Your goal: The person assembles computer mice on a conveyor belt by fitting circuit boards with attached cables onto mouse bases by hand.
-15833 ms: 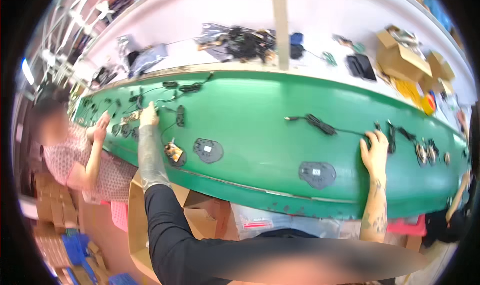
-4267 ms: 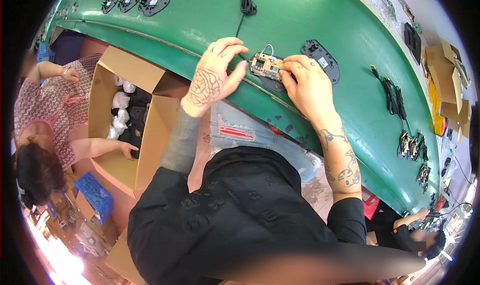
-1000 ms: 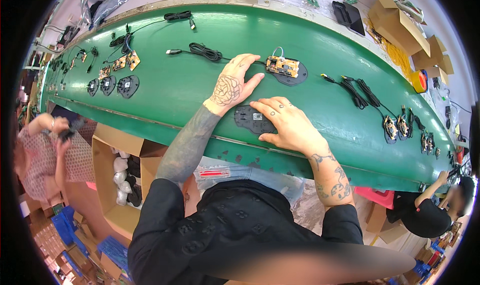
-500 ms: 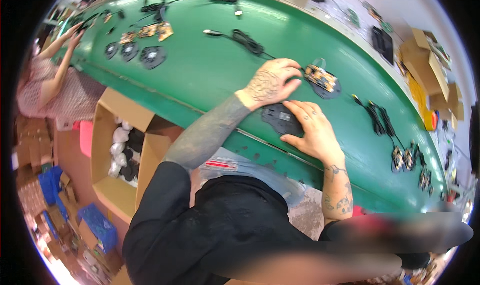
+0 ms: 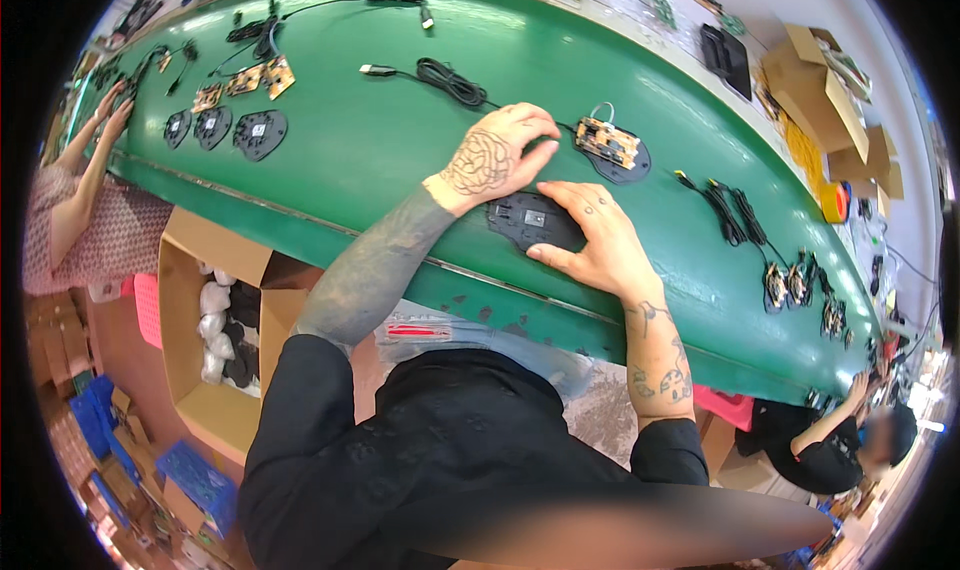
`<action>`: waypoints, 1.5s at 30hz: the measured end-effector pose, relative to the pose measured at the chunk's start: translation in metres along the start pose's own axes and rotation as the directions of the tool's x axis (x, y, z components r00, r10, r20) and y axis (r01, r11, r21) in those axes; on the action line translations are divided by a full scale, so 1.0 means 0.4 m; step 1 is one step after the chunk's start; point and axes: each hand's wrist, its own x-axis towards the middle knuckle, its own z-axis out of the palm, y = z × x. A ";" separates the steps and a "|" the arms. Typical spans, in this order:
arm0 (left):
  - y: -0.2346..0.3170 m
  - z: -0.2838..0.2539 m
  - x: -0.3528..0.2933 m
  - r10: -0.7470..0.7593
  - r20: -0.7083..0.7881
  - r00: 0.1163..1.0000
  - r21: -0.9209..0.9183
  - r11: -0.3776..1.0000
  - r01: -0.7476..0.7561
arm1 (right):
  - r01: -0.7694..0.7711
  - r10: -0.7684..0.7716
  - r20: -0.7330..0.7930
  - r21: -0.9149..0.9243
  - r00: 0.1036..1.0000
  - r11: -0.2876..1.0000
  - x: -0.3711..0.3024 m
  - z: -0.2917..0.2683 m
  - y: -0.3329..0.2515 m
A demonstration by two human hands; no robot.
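A black plastic base plate (image 5: 532,219), rounded and with moulded fittings, lies on the green bench in front of me. My right hand (image 5: 602,238) grips its right end between thumb and fingers. My left hand (image 5: 500,152) hovers or rests just beyond the plate, fingers loosely bent, thumb apart; nothing shows in it, though its underside is hidden. Behind its fingers passes a black cable from a tied coil (image 5: 450,82) with a metal plug. That cable leads towards a tan circuit board (image 5: 607,144) on another black base plate (image 5: 630,170).
Several base plates (image 5: 260,134) and circuit boards (image 5: 278,76) lie at the left. Cabled parts (image 5: 738,214) sit at the right. An open carton (image 5: 215,410) with wrapped pieces stands below the bench's left edge. Other people work at far left (image 5: 75,210) and lower right (image 5: 815,445).
The whole view has shifted, so the bench things appear farther left and a person shows at lower right. Both hands keep nearly the same place about the plate.
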 end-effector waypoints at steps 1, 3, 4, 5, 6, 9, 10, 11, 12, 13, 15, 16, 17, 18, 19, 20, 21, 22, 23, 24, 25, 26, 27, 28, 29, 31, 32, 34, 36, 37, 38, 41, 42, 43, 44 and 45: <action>0.001 0.008 0.003 0.015 0.012 1.000 -0.017 1.000 -0.015 | -0.028 0.028 -0.018 0.010 0.999 1.000 -0.003 -0.003 0.003; 0.004 0.013 0.009 0.003 0.000 1.000 -0.025 1.000 -0.003 | -0.033 0.026 -0.181 -0.036 0.983 0.999 -0.002 0.007 0.048; 0.009 0.016 0.014 0.021 0.018 1.000 -0.032 0.999 -0.021 | -0.034 0.005 -0.322 -0.084 0.947 0.996 -0.003 0.006 0.074; 0.016 0.015 0.014 -0.010 0.011 1.000 -0.031 0.999 0.010 | -0.128 0.088 -0.416 -0.069 0.905 0.989 0.004 -0.003 0.088; 0.021 0.015 0.019 -0.035 0.006 0.999 -0.030 0.999 0.035 | -0.211 0.096 -0.536 -0.156 0.839 0.965 0.011 -0.006 0.113; 0.015 0.030 0.046 0.020 -0.031 0.999 0.006 1.000 -0.020 | -0.370 0.224 -0.512 -0.203 0.829 0.907 0.018 -0.006 0.155; 0.010 0.034 0.060 0.040 -0.067 0.997 0.017 0.999 -0.038 | -0.325 0.201 -0.452 -0.214 0.869 0.921 0.019 0.005 0.160; 0.012 0.027 0.078 0.016 -0.040 0.999 0.009 1.000 -0.016 | -0.265 0.166 -0.379 -0.225 0.910 0.938 0.024 0.008 0.154; 0.004 0.032 0.091 0.016 -0.035 0.999 0.016 1.000 -0.016 | -0.260 0.173 -0.342 -0.226 0.923 0.939 0.021 0.016 0.142; -0.003 0.036 0.108 -0.024 0.047 0.999 0.033 0.999 0.023 | -0.276 0.187 -0.347 -0.227 0.919 0.934 0.014 0.024 0.128; -0.019 0.025 0.132 -0.125 0.269 0.955 0.063 0.992 0.112 | -0.287 0.200 -0.355 -0.212 0.913 0.934 0.008 0.032 0.110; -0.022 0.020 0.131 -0.130 0.275 0.953 0.077 0.991 0.113 | -0.288 0.208 -0.353 -0.192 0.912 0.938 0.007 0.030 0.105; -0.022 0.018 0.133 -0.190 0.329 0.925 0.081 0.982 0.173 | -0.303 0.229 -0.356 -0.168 0.906 0.938 0.002 0.033 0.100; -0.021 0.017 0.134 -0.249 0.381 0.891 0.091 0.969 0.232 | -0.312 0.241 -0.362 -0.150 0.900 0.938 0.001 0.035 0.098; -0.022 0.013 0.134 -0.242 0.387 0.890 0.097 0.970 0.222 | -0.298 0.228 -0.350 -0.161 0.908 0.941 0.003 0.036 0.099; -0.022 0.011 0.131 -0.243 0.401 0.883 0.104 0.970 0.220 | -0.282 0.212 -0.336 -0.175 0.918 0.943 0.003 0.034 0.100; -0.023 0.007 0.127 -0.241 0.387 0.890 0.100 0.970 0.219 | -0.290 0.223 -0.340 -0.160 0.914 0.943 0.005 0.032 0.098; -0.024 0.003 0.123 -0.239 0.372 0.897 0.096 0.971 0.219 | -0.299 0.238 -0.333 -0.146 0.912 0.943 0.008 0.029 0.095; -0.026 -0.003 0.121 -0.276 0.365 0.889 0.088 0.961 0.262 | -0.304 0.247 -0.324 -0.137 0.913 0.943 0.010 0.024 0.093; -0.029 -0.007 0.116 -0.277 0.372 0.886 0.092 0.961 0.262 | -0.307 0.252 -0.325 -0.129 0.911 0.943 0.011 0.023 0.091; -0.032 -0.011 0.110 -0.271 0.356 0.894 0.096 0.963 0.254 | -0.318 0.266 -0.319 -0.125 0.910 0.940 0.011 0.022 0.089; -0.028 -0.013 0.106 -0.262 0.340 0.903 0.096 0.965 0.244 | -0.331 0.279 -0.314 -0.125 0.908 0.935 0.009 0.021 0.087; -0.022 -0.015 0.105 -0.224 0.336 0.915 0.094 0.974 0.204 | -0.334 0.282 -0.316 -0.124 0.906 0.934 0.007 0.021 0.086; -0.020 -0.013 0.101 -0.221 0.338 0.915 0.091 0.975 0.202 | -0.347 0.294 -0.314 -0.129 0.903 0.929 0.005 0.020 0.086; -0.022 -0.010 0.095 -0.162 0.303 0.939 0.112 0.985 0.134 | -0.357 0.303 -0.309 -0.134 0.901 0.925 0.006 0.020 0.086; -0.029 -0.006 0.086 -0.101 0.265 0.959 0.132 0.989 0.068 | -0.361 0.308 -0.307 -0.131 0.900 0.923 0.007 0.022 0.085; -0.031 -0.003 0.082 -0.062 0.245 0.968 0.123 0.992 0.032 | -0.366 0.314 -0.306 -0.128 0.899 0.922 0.007 0.024 0.085; -0.037 -0.001 0.075 -0.022 0.220 0.975 0.110 0.994 -0.002 | -0.365 0.311 -0.307 -0.134 0.899 0.921 0.009 0.024 0.083; -0.037 0.001 0.069 -0.005 0.204 0.979 0.136 0.990 -0.023 | -0.367 0.311 -0.309 -0.142 0.899 0.919 0.010 0.024 0.082; -0.039 0.002 0.068 -0.005 0.201 0.980 0.132 0.991 -0.022 | -0.364 0.307 -0.308 -0.147 0.901 0.920 0.011 0.025 0.083; -0.043 0.001 0.067 0.010 0.186 0.982 0.116 0.993 -0.032 | -0.360 0.302 -0.308 -0.152 0.902 0.921 0.013 0.025 0.082; -0.050 -0.004 0.073 0.005 0.203 0.979 0.077 0.997 -0.021 | -0.360 0.307 -0.307 -0.135 0.901 0.923 0.011 0.023 0.085; -0.047 -0.007 0.078 -0.014 0.236 0.972 0.055 0.998 0.001 | -0.361 0.307 -0.307 -0.135 0.901 0.923 0.011 0.023 0.086; -0.046 -0.008 0.085 -0.014 0.237 0.971 0.055 0.998 0.002 | -0.359 0.304 -0.312 -0.135 0.900 0.923 0.011 0.024 0.087; -0.047 -0.007 0.093 -0.015 0.265 0.964 0.054 0.999 0.001 | -0.355 0.299 -0.317 -0.135 0.900 0.925 0.012 0.024 0.087; -0.048 -0.005 0.099 -0.015 0.293 0.956 0.052 0.999 0.000 | -0.353 0.297 -0.316 -0.135 0.901 0.926 0.014 0.024 0.085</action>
